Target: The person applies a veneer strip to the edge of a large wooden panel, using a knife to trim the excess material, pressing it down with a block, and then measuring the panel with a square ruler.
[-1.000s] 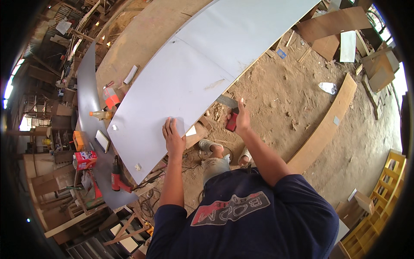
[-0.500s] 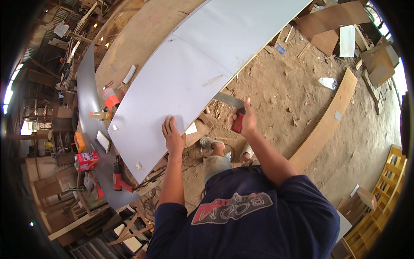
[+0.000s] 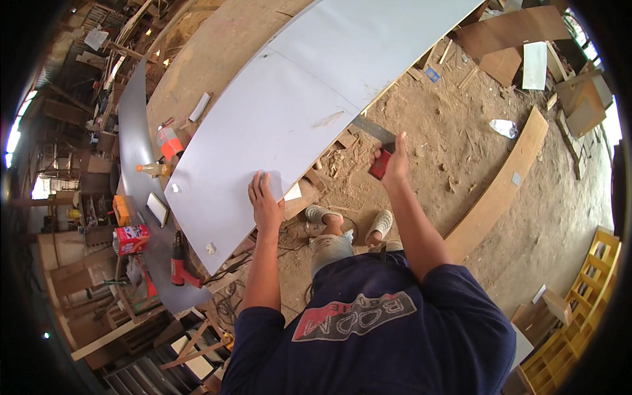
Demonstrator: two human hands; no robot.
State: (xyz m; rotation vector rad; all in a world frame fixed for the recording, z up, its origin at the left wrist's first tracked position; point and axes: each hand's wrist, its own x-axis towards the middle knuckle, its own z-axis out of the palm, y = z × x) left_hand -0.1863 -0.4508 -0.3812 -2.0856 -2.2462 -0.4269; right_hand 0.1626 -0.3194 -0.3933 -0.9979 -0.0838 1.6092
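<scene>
A long panel with a pale grey-white face (image 3: 289,99) runs diagonally away from me. My left hand (image 3: 266,204) lies flat on it near its right edge, fingers stretched out. In my closed right hand (image 3: 394,164) is a flat-bladed hand tool (image 3: 374,129) with a grey blade and a red-and-black handle. Its blade points across toward the panel's right edge, and the far end meets or passes under that edge; I cannot tell which. Two small whitish lumps sit on the panel's near left part, one of them a pale lump (image 3: 210,248) close to the corner.
Left of the panel, a dark glossy sheet (image 3: 141,197) carries a red-and-black power tool (image 3: 179,263), a red tin (image 3: 131,239) and an orange-capped bottle (image 3: 155,170). A curved brown board (image 3: 500,184) lies on the dirt floor to the right. Yellow shelving (image 3: 592,276) stands at the lower right.
My right hand has moved up and to the right along the panel's edge with the bladed tool. My left hand stays in place on the panel.
</scene>
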